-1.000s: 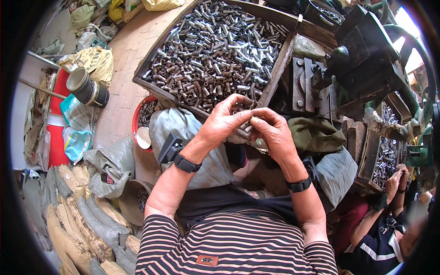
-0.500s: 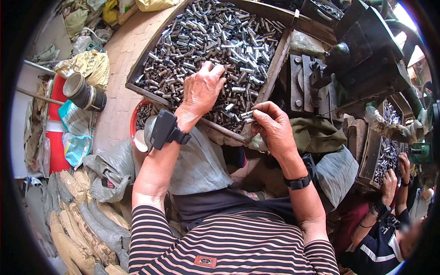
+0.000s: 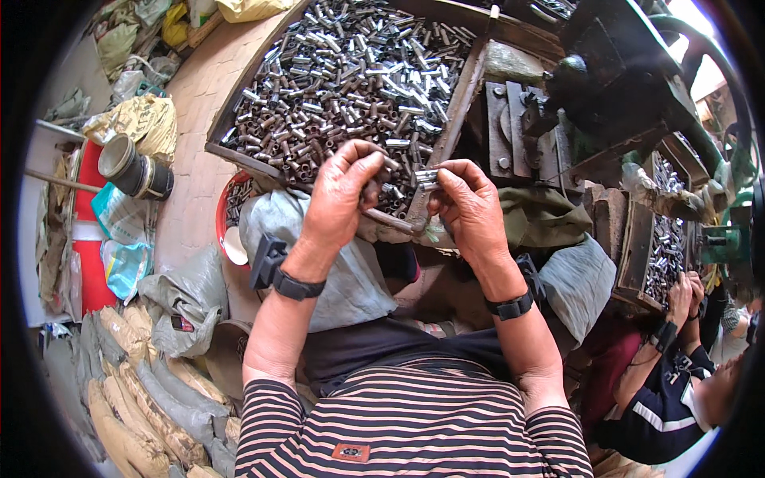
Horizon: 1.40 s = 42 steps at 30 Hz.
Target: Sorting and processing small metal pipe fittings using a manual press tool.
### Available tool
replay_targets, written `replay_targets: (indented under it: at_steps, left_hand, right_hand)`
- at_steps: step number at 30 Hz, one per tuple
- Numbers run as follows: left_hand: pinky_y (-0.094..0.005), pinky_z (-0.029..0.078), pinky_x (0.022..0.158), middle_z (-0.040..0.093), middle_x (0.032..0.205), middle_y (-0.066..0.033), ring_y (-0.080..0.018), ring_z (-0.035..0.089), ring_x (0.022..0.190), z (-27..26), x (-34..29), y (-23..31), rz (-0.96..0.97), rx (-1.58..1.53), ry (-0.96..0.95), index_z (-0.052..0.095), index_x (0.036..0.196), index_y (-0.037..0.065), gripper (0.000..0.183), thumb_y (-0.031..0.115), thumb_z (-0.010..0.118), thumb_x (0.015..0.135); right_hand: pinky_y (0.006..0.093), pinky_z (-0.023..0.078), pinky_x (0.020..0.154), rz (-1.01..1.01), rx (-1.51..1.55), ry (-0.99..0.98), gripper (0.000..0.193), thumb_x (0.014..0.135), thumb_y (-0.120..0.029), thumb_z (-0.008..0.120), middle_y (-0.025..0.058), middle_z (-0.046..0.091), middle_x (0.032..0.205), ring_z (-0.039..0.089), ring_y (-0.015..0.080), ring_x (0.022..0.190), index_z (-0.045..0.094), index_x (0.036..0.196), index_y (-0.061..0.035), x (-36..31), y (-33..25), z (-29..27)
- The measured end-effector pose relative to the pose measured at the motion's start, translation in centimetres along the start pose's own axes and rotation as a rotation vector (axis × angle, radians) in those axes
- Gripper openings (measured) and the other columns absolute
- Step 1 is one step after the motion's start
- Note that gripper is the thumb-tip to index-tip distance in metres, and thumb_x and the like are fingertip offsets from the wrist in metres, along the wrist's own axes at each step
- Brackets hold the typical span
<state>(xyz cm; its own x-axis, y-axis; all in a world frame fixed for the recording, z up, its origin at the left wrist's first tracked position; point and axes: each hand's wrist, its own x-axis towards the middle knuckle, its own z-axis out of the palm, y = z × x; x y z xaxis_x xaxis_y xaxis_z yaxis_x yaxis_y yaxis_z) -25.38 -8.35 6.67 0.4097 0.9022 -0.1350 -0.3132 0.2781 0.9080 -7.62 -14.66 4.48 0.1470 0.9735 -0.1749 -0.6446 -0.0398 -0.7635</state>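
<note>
1. Pinching a slim, bright silver metal tube (image 3: 426, 177), the right hand (image 3: 472, 209) has thumb and forefinger clamped on it above the near right corner of a dark, straight-rimmed tray (image 3: 464, 105).
2. Curled close together, the fingers of the left hand (image 3: 339, 195) have a dull brown metal tube (image 3: 389, 162) at their tips; whether they grip it, I cannot tell.
3. A loose pinch could let the silver tube slip; landing in the heap of mixed brown and silver metal tubes (image 3: 343, 88), it would be hard to pick out.
4. Drifting nearer, a dropped tube could miss the tray's near rim and fall between the knees or onto the grey-blue cloth (image 3: 347, 295).
5. Swinging the right hand far and right could knock knuckles on the tray's right rim or the black, blocky metal machine (image 3: 610, 80).
6. Easiest room lies above the heap, far of both hands; a small gap separates the fingertips.
</note>
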Motion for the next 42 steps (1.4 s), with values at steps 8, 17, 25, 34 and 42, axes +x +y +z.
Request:
replay_targets:
  at_steps: [8, 17, 25, 34, 42]
  left_hand:
    - [-0.0163, 0.033, 0.045, 0.061, 0.079, -0.0009, -0.0012, 0.043, 0.051, 4.0, -0.9, -1.4, -0.036, -0.199, -0.048, 0.057, 0.1, 0.005, 0.01, 0.011, 0.058, 0.091]
    - [-0.0164, 0.033, 0.044, 0.063, 0.08, -0.002, -0.0014, 0.044, 0.051, 5.2, -1.6, -2.6, 0.004, -0.185, -0.029, 0.055, 0.1, 0.006, 0.009, 0.009, 0.056, 0.092]
    - [-0.0166, 0.033, 0.044, 0.062, 0.079, -0.0021, -0.0019, 0.043, 0.051, 6.1, -2.1, -2.9, 0.051, -0.165, -0.033, 0.055, 0.1, 0.005, 0.01, 0.008, 0.052, 0.091]
    - [-0.0232, 0.045, 0.064, 0.061, 0.084, -0.0016, -0.007, 0.055, 0.072, 6.1, -2.2, -2.9, 0.384, 0.5, 0.039, 0.059, 0.099, 0.002, 0.012, 0.001, 0.053, 0.087]
    - [-0.0167, 0.036, 0.054, 0.056, 0.078, 0.0029, -0.0011, 0.045, 0.062, 4.6, -2.5, -1.0, 0.014, 0.186, -0.141, 0.062, 0.102, 0.004, 0.016, 0.007, 0.06, 0.087]
  right_hand:
    - [0.024, 0.051, 0.061, -0.083, 0.054, 0.035, 0.01, 0.091, -0.01, 0.061, 0.0026, 0.06, 0.087, 0.056, 0.0095, 0.066, 0.059, 0.096, -0.0024, -1.8, -1.5, -0.2]
    - [0.0247, 0.051, 0.059, -0.094, 0.106, 0.055, 0.01, 0.091, -0.01, 0.06, 0.0052, 0.061, 0.085, 0.059, 0.0109, 0.066, 0.057, 0.097, -0.003, -3.0, -1.3, -1.0]
    - [0.0255, 0.051, 0.057, -0.055, 0.279, 0.007, 0.008, 0.092, -0.009, 0.058, 0.0056, 0.061, 0.081, 0.059, 0.0119, 0.063, 0.054, 0.097, -0.0047, -3.2, -1.1, -1.5]
    - [0.0277, 0.05, 0.059, 0.02, 0.305, 0.035, 0.006, 0.093, -0.01, 0.056, 0.0052, 0.061, 0.078, 0.058, 0.0125, 0.059, 0.056, 0.097, -0.005, -3.2, -1.0, -1.4]
    - [0.0241, 0.05, 0.056, 0.105, 0.171, -0.087, 0.01, 0.091, -0.012, 0.06, 0.0039, 0.058, 0.081, 0.055, 0.0098, 0.06, 0.055, 0.094, -0.0038, -2.9, -1.3, -2.5]
